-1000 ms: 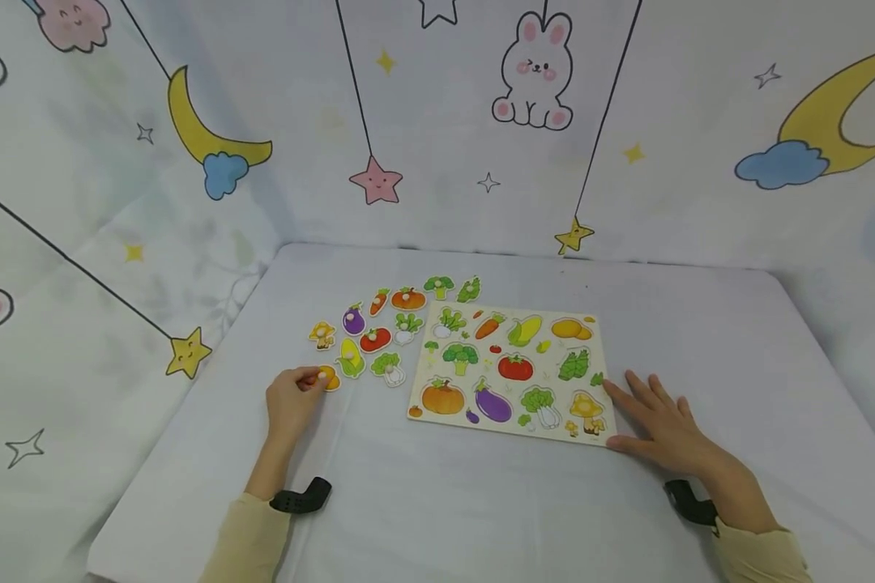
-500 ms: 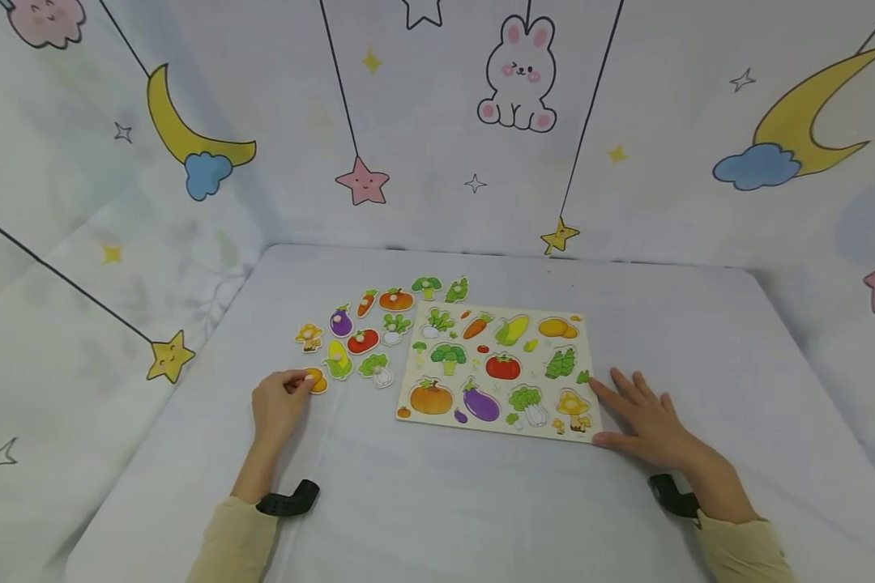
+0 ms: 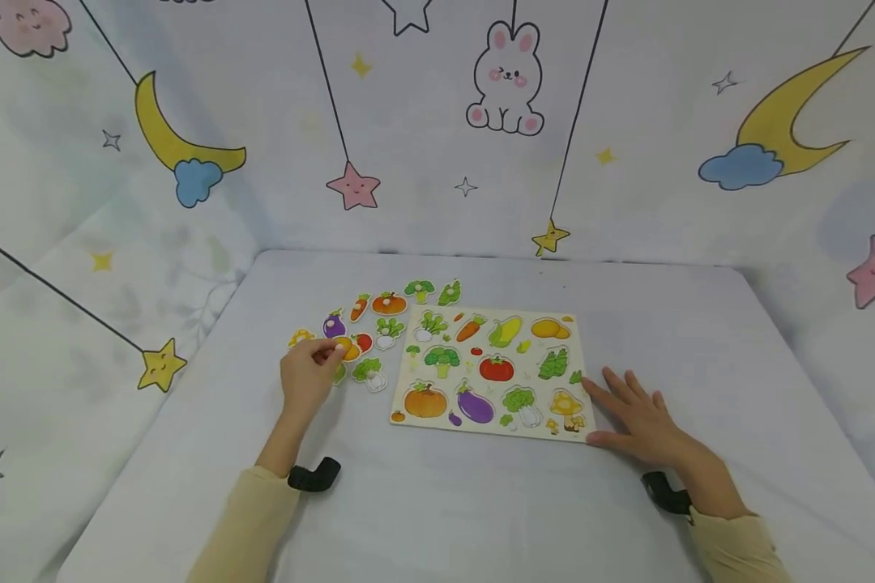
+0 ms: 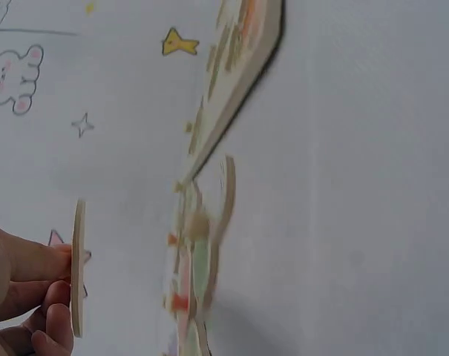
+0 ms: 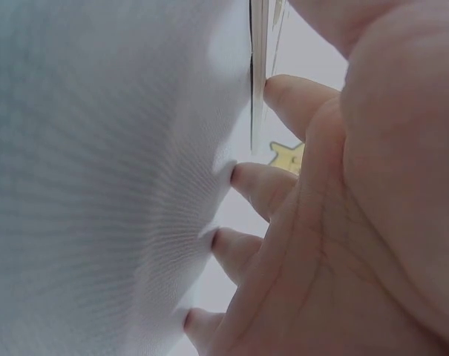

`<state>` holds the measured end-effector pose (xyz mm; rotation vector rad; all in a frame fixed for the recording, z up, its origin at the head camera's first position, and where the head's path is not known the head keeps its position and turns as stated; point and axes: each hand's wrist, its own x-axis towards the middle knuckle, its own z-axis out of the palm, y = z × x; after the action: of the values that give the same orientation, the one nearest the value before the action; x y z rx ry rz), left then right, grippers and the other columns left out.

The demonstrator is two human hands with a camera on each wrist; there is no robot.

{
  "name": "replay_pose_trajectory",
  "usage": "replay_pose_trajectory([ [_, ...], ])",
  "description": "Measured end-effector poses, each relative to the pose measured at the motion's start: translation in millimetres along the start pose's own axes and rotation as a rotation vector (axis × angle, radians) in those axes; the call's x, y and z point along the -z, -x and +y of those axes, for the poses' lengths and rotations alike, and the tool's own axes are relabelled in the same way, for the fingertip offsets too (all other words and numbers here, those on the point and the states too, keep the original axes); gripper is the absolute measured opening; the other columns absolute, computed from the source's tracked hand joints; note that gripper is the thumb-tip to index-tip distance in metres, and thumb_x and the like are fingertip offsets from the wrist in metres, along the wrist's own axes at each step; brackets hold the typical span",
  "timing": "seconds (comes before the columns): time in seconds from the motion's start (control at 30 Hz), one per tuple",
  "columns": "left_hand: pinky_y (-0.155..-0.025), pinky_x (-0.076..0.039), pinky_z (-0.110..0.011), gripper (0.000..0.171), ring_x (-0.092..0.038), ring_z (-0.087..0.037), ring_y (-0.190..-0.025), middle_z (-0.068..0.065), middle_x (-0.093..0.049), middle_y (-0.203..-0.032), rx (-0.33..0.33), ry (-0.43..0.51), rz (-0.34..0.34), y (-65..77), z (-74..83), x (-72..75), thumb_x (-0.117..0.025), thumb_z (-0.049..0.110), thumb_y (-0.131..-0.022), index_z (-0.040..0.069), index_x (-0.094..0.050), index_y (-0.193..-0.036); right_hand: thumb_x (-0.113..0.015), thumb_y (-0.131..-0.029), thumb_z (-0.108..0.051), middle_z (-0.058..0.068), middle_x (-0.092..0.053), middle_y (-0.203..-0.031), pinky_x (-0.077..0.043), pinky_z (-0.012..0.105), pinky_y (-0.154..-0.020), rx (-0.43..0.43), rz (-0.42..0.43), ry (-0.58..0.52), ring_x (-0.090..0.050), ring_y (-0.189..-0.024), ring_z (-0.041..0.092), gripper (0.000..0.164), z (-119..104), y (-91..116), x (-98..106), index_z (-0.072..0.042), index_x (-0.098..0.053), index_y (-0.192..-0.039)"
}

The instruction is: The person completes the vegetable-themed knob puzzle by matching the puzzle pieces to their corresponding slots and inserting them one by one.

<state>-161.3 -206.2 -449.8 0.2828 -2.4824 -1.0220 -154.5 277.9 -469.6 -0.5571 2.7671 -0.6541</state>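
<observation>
My left hand (image 3: 306,379) pinches a yellow-orange potato puzzle piece (image 3: 349,349) by its knob, over the loose pieces. In the left wrist view that piece (image 4: 77,268) shows edge-on, raised off the white table. The corn piece is mostly hidden under the hand, and the mushroom piece (image 3: 301,336) partly. A wooden puzzle board (image 3: 531,380) with printed vegetables lies at the middle. At its right edge rests my right hand (image 3: 642,414), fingers spread, index finger and thumb touching the board. Seen from the right wrist, the other fingertips (image 5: 237,172) press on the cloth.
Loose knobbed pieces lie left of the board: eggplant (image 3: 334,325), carrot (image 3: 360,308), pumpkin (image 3: 389,304), tomato (image 3: 365,343), radish (image 3: 389,333) and bok choy (image 3: 369,374). Broccoli (image 3: 419,291) and asparagus (image 3: 450,293) pieces lie behind its top left corner. A printed cloth wall stands behind the table.
My left hand has lifted the potato piece from the table and carried it right and away from me, above the other pieces. The right hand stays at the board's edge. The head view has shifted slightly.
</observation>
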Motion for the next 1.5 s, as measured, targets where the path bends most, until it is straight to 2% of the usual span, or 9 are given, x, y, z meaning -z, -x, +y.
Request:
replay_pose_trajectory([
  [0.2, -0.064, -0.043, -0.027, 0.018, -0.058, -0.023, -0.072, -0.011, -0.068, -0.080, -0.091, 0.049, -0.093, -14.4, 50.1, -44.6, -0.073, 0.017, -0.088, 0.001, -0.076, -0.096, -0.071, -0.080, -0.055, 0.028, -0.017, -0.159, -0.002, 0.079, -0.102, -0.014, -0.002, 0.000, -0.003, -0.144, 0.056, 0.087, -0.1, 0.9, 0.2, -0.015, -0.037, -0.151],
  [0.33, -0.064, -0.047, -0.030, 0.018, -0.063, -0.023, -0.073, -0.010, -0.070, -0.080, -0.163, 0.075, -0.138, -18.7, 82.8, -79.3, -0.074, 0.020, -0.087, 0.003, -0.076, -0.094, -0.071, -0.081, -0.053, 0.028, -0.017, -0.159, -0.002, 0.079, -0.103, -0.017, 0.006, 0.005, -0.003, -0.144, 0.055, 0.087, 0.3, 2.3, 0.8, -0.015, -0.037, -0.151],
  [0.4, -0.064, -0.048, -0.030, 0.017, -0.064, -0.023, -0.074, -0.009, -0.070, -0.081, -0.174, 0.089, -0.162, -18.5, 97.7, -96.7, -0.074, 0.020, -0.086, 0.004, -0.076, -0.093, -0.072, -0.081, -0.052, 0.028, -0.017, -0.158, -0.001, 0.079, -0.103, -0.015, 0.005, -0.003, -0.003, -0.144, 0.056, 0.086, 0.0, 2.7, 1.3, -0.015, -0.038, -0.150],
  [0.7, -0.056, -0.042, -0.021, 0.016, -0.065, -0.017, -0.071, -0.003, -0.073, -0.083, -0.116, 0.091, -0.301, -12.4, 151.1, -172.1, -0.074, 0.026, -0.087, 0.011, -0.077, -0.091, -0.073, -0.079, -0.051, 0.028, -0.020, -0.157, -0.004, 0.079, -0.103, -0.009, 0.003, -0.003, -0.007, -0.143, 0.057, 0.085, -7.6, 2.4, -1.1, -0.014, -0.041, -0.149],
  [0.9, -0.057, -0.044, -0.021, 0.016, -0.062, -0.013, -0.069, -0.001, -0.073, -0.085, -0.067, 0.096, -0.362, -6.9, 174.4, -213.0, -0.075, 0.029, -0.086, 0.013, -0.077, -0.087, -0.072, -0.080, -0.052, 0.028, -0.019, -0.158, -0.003, 0.079, -0.103, -0.011, 0.008, 0.003, -0.006, -0.144, 0.056, 0.085, -2.0, 1.8, -1.5, -0.016, -0.040, -0.150],
  [1.0, -0.059, -0.045, -0.022, 0.017, -0.062, -0.012, -0.071, 0.001, -0.072, -0.085, -0.041, 0.076, -0.379, -4.7, 183.2, -225.3, -0.076, 0.031, -0.085, 0.014, -0.076, -0.086, -0.072, -0.080, -0.053, 0.027, -0.019, -0.159, -0.002, 0.079, -0.103, -0.017, 0.007, 0.015, -0.005, -0.144, 0.056, 0.086, 1.2, 1.6, -1.2, -0.018, -0.039, -0.150],
  [1.2, -0.059, -0.044, -0.023, 0.016, -0.060, -0.011, -0.068, 0.003, -0.072, -0.081, -0.058, 0.036, -0.391, -0.8, 192.8, -240.4, -0.076, 0.030, -0.085, 0.015, -0.075, -0.080, -0.072, -0.079, -0.053, 0.027, -0.018, -0.159, -0.001, 0.079, -0.103, -0.029, 0.004, 0.016, -0.005, -0.144, 0.055, 0.086, 2.9, 1.9, -1.1, -0.018, -0.039, -0.150],
  [1.5, -0.058, -0.043, -0.023, 0.014, -0.061, -0.009, -0.070, 0.005, -0.071, -0.083, -0.098, -0.048, -0.426, 6.4, 193.3, -258.1, -0.072, 0.029, -0.088, 0.016, -0.074, -0.083, -0.072, -0.080, -0.053, 0.027, -0.017, -0.159, 0.000, 0.079, -0.102, -0.015, 0.003, -0.004, -0.003, -0.144, 0.056, 0.086, 1.6, 2.2, -1.0, -0.018, -0.038, -0.151],
])
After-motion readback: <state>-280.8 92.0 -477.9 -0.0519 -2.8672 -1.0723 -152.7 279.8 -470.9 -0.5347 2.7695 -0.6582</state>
